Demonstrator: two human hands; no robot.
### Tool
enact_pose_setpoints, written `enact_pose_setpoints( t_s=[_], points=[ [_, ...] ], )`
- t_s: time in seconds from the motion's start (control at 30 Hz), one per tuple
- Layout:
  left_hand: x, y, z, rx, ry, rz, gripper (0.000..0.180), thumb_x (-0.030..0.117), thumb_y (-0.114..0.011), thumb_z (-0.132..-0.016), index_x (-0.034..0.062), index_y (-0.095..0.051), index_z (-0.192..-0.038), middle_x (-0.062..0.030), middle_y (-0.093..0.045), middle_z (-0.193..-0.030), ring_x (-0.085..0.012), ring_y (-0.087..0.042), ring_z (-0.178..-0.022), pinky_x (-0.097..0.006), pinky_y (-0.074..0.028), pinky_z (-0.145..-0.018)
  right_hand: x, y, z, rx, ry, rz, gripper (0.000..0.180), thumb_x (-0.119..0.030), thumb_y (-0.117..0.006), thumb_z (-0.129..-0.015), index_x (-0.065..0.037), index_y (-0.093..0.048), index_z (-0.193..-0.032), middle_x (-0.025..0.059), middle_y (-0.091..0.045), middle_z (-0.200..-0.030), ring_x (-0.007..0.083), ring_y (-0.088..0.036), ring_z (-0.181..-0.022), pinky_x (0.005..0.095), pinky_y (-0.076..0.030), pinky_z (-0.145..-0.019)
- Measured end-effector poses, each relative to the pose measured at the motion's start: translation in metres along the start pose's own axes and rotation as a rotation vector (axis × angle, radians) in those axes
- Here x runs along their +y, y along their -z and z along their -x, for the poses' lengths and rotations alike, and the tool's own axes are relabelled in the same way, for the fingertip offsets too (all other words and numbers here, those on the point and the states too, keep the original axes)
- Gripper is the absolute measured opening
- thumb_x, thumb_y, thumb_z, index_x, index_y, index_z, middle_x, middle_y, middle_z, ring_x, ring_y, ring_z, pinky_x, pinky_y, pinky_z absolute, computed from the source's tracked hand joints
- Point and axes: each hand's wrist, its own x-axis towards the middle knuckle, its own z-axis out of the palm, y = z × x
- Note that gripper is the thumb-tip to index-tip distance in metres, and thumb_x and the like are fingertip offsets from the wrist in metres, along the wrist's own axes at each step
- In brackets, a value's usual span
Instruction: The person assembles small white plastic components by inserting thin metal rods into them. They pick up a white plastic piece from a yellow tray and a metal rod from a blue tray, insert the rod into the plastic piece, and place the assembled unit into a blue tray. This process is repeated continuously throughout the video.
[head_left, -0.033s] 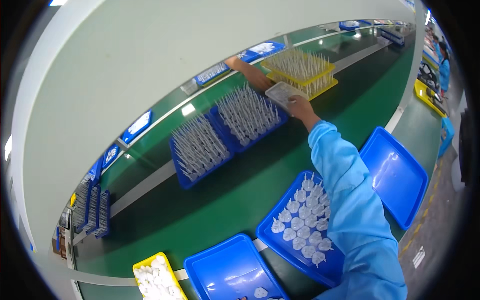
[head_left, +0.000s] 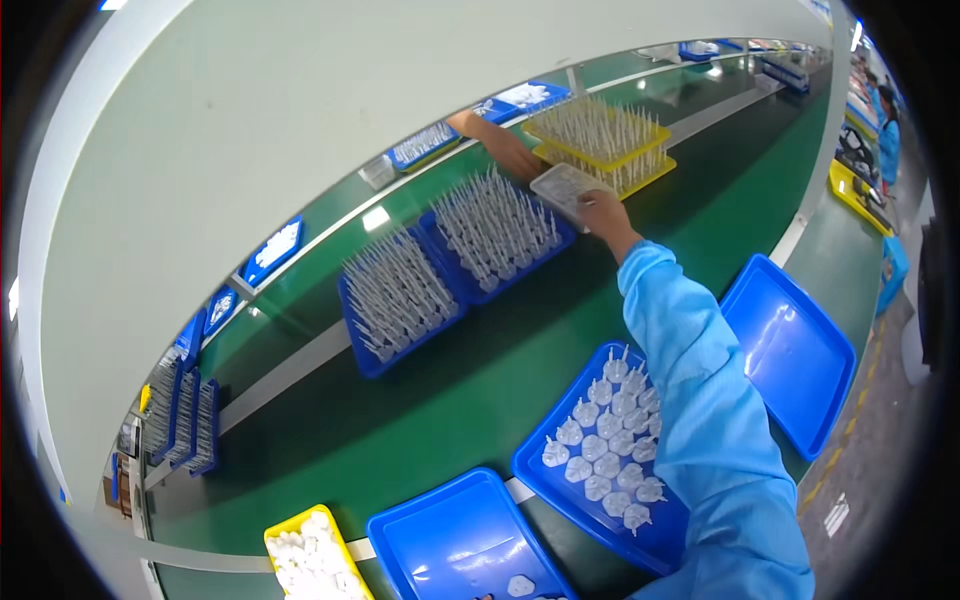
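Observation:
My right hand [head_left: 605,217], in a light blue sleeve, stretches across the green belt. Its fingers are closed on the near edge of a shallow translucent plastic box [head_left: 562,184]. Another person's hand [head_left: 517,160] reaches in from the far side and is close to the box's far edge; whether it grips it I cannot tell. Of my left hand [head_left: 487,597] only a fingertip seems to show at the lower edge, by a blue tray [head_left: 445,520] holding a few white pieces. Under my right forearm, another blue tray [head_left: 540,465] holds rows of clear plastic parts with upright stems.
Two blue trays of upright thin spikes [head_left: 400,290] [head_left: 495,230] sit mid-belt. Stacked yellow trays [head_left: 650,182] of spikes stand beyond the box. A yellow bin [head_left: 355,560] of white pieces is at lower left, a bare blue tray [head_left: 790,350] at right. A pale panel [head_left: 250,120] overhangs the belt.

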Motion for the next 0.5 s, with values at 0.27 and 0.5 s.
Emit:
enact_pose_setpoints(
  t_s=[0.27,0.5],
  points=[
    [-0.004,-0.002,0.0,0.018,-0.029,-0.058,0.061,0.04,-0.077,-0.093,0.0203,-0.069,-0.15,-0.0108,-0.06,-0.164,-0.036,-0.063,-0.141,-0.053,-0.05,-0.106,-0.002,0.032,0.017,0.377,-0.059,0.079,0.05,-0.016,-0.082,-0.086,-0.005,-0.069,-0.133,0.028,-0.076,-0.118,0.0474,-0.078,-0.1,0.0496,-0.067,-0.086],
    [0.003,0.002,-0.01,0.123,-0.043,-0.035,0.063,0.035,-0.079,-0.088,0.0228,-0.07,-0.149,-0.0079,-0.063,-0.161,-0.0331,-0.065,-0.137,-0.051,-0.052,-0.104,0.007,0.068,0.02,0.135,-0.519,-0.553,0.025,-0.006,-0.075,-0.092,0.002,-0.067,-0.114,0.016,-0.069,-0.095,0.0265,-0.07,-0.071,0.0476,-0.07,-0.063]
  ],
)
